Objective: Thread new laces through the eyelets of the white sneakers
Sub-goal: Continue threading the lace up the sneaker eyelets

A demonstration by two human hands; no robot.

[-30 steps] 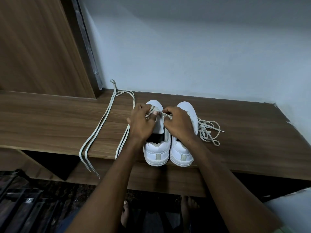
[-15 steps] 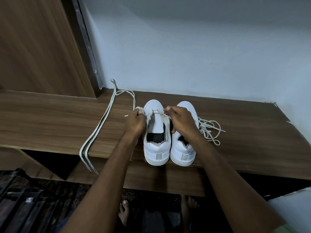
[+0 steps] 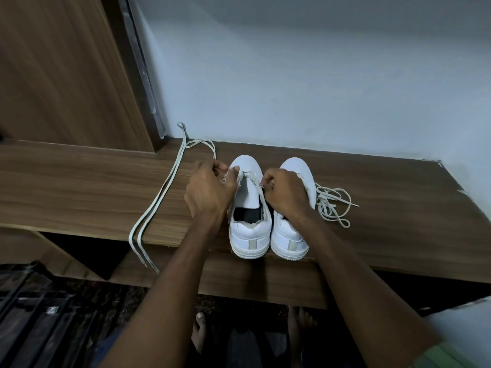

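Two white sneakers stand side by side, heels toward the viewer and toes toward the wall, at the near edge of a wooden shelf (image 3: 385, 221). The left sneaker (image 3: 248, 221) has one lace (image 3: 259, 187) run through its front eyelets: a short bar of it crosses the tongue at the shoe's 12 o'clock end, and a strand runs down the right eyelet row toward 5 o'clock. The left hand (image 3: 210, 192) sits at about 10 o'clock of this shoe, its fingers curled, thumb and fingertips pinched together on the lace end at the left eyelet row; the exact point of the pinch is partly hidden by the knuckles. The right hand (image 3: 285, 193) is at about 2 o'clock of the same shoe, lying over the throat of the right sneaker (image 3: 292, 235), fingers curled tight and pinching the other end of the lace just beside the right eyelet row. At 3 o'clock of the pair, touching the shelf and just beside the right shoe, lies a loose tangled lace (image 3: 332, 205). At 9 o'clock, well apart from the shoes, a long doubled lace (image 3: 159, 197) stretches from the back corner of the shelf and hangs over its near edge.
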